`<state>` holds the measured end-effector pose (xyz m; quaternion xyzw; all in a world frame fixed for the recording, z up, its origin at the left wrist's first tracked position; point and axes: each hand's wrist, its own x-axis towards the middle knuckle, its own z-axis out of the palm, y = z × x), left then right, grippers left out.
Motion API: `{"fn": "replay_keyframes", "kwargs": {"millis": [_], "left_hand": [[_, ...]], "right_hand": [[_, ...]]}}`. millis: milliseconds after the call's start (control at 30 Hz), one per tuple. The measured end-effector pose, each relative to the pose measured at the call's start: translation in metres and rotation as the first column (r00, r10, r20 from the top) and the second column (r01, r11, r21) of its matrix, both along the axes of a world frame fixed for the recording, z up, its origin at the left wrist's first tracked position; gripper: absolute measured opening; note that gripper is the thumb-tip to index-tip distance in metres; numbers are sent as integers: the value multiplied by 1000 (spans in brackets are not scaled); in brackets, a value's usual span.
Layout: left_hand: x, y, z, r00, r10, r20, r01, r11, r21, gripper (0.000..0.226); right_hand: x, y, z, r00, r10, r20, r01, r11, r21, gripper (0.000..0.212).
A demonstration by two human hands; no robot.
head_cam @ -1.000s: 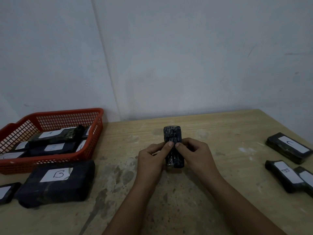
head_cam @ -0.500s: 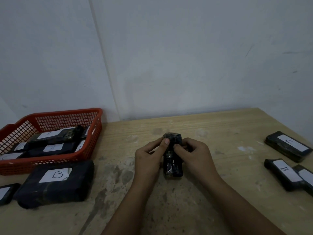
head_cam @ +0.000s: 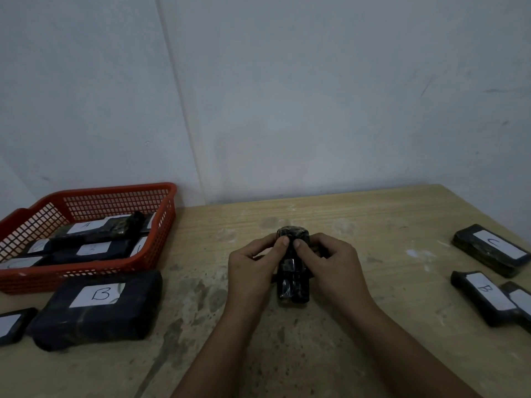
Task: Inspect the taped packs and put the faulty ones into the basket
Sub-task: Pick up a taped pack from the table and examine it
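Observation:
A small black taped pack (head_cam: pixel 293 287) is held over the middle of the wooden table (head_cam: pixel 373 225), lengthwise away from me. My left hand (head_cam: pixel 253 268) grips its left side and my right hand (head_cam: pixel 330 268) its right side, both thumbs pressing on its top face near the far end. The red mesh basket (head_cam: pixel 161 225) stands at the far left with several black labelled packs (head_cam: pixel 94 249) inside.
A large black pack marked B (head_cam: pixel 97 308) lies in front of the basket, with a smaller pack (head_cam: pixel 11 326) at the left edge. On the right lie a pack marked C (head_cam: pixel 491 249), one marked B (head_cam: pixel 485 295) and a third (head_cam: pixel 520 301) beside it. Walls close the back.
The pack has tipped down from steeply raised to flatter between my hands, and both thumbs have slid toward its far end. The hands stay at the same spot.

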<state>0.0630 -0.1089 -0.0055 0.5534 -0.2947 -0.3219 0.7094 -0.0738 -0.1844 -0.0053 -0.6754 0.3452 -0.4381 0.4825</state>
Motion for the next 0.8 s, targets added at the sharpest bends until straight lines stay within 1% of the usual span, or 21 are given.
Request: {"fn": "replay_keyframes", "kwargs": {"millis": [133,267,400,533,600,667,733,800], "left_hand": [[0,-2,-3,999,-19,-36,19,1000,-14,30],[-2,-1,0,999,-27,-17,27,999,-23,27],[-4,1,4,998,-27,-62,25,999,-32,21],[-3,3,4,1000,14,-23,-16,996,-84,20],[-4,2,4,999,35,-39,-40,991,-131,25],[-6,2,4,999,41,-27,-45,985,-166,31],[-9,2,6,999,42,-14,-44,983,-176,36],[-12,3,6,999,41,-15,-43,982,-183,39]], "right_hand": [[-2,0,2,1000,6,-11,-6,1000,13,20],[-2,0,4,1000,9,27,-9,1000,6,19],[-4,2,3,1000,-8,8,8,998,-61,16],[-1,3,3,999,-32,-11,31,992,-125,22],[0,4,4,996,-84,-12,81,984,-159,30],[0,7,6,996,-89,30,93,982,-165,34],[-1,7,6,994,-69,85,79,989,-126,35],[-1,7,5,992,-69,103,81,989,-121,34]]}}
